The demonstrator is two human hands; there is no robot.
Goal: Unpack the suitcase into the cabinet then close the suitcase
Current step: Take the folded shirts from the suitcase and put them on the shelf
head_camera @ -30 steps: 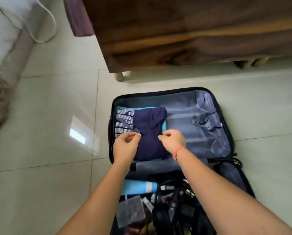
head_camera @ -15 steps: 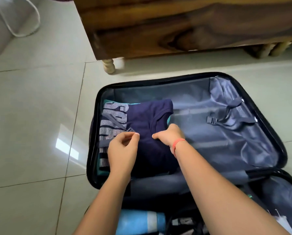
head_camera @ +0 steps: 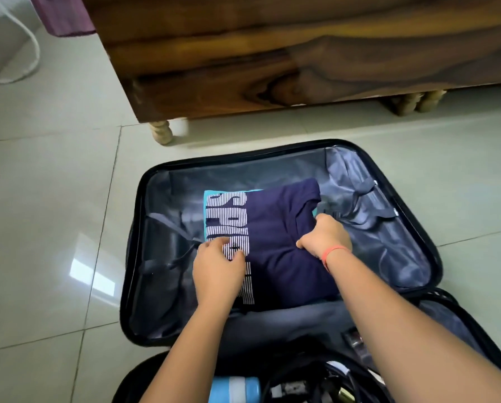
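Folded navy shirt (head_camera: 284,257), striped white lettering, in open suitcase (head_camera: 243,171)

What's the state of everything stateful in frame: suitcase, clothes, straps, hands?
suitcase, open flat on the floor
navy shirt, folded, in the far half
teal garment, folded, under the navy shirt
straps, unbuckled, lying loose
left hand, grips the shirt's left edge
right hand, grips the shirt's right edge
blue bottle, lying in the near half
cabinet, open or closed: cannot tell
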